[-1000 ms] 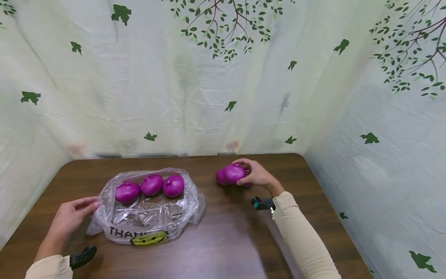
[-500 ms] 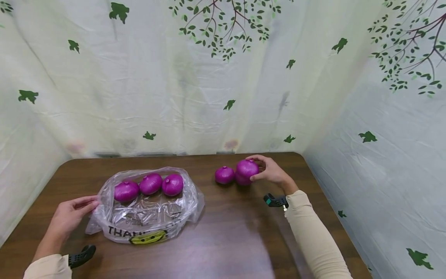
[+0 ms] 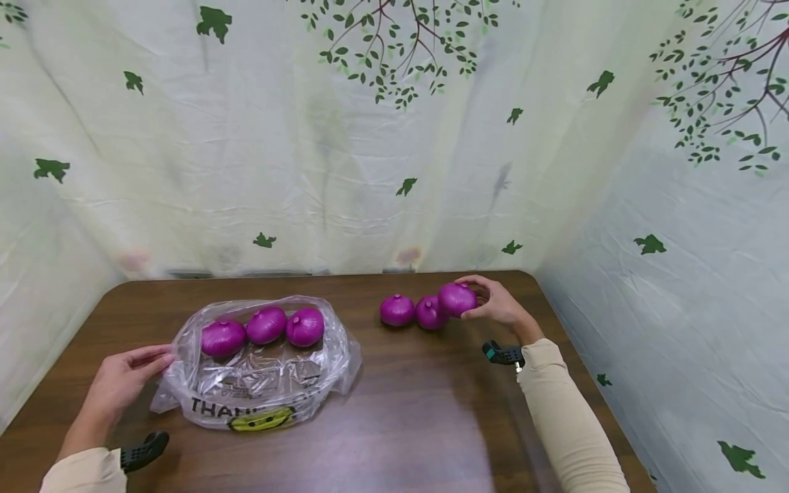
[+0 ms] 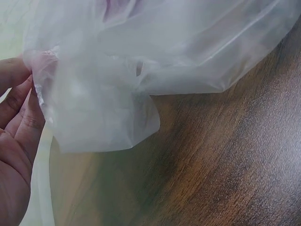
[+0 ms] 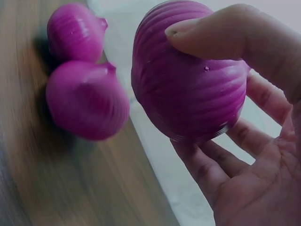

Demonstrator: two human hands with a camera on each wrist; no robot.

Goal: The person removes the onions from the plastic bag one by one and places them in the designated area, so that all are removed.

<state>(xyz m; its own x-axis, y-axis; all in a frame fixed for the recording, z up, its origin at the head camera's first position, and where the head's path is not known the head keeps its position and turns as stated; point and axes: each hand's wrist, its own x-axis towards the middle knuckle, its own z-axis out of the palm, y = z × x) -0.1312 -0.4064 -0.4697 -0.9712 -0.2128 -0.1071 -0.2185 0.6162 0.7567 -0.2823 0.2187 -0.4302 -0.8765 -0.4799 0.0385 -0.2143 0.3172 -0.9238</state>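
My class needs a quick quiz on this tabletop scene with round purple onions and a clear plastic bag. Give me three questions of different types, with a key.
1. Count: How many round purple onions lie in the clear plastic bag?
2. True or false: The left hand is apart from the bag.
3. Multiple choice: What does the right hand hold?
A) The bag
B) A single onion
C) Nothing

Key:
1. Three.
2. False; it touches the bag's edge.
3. B.
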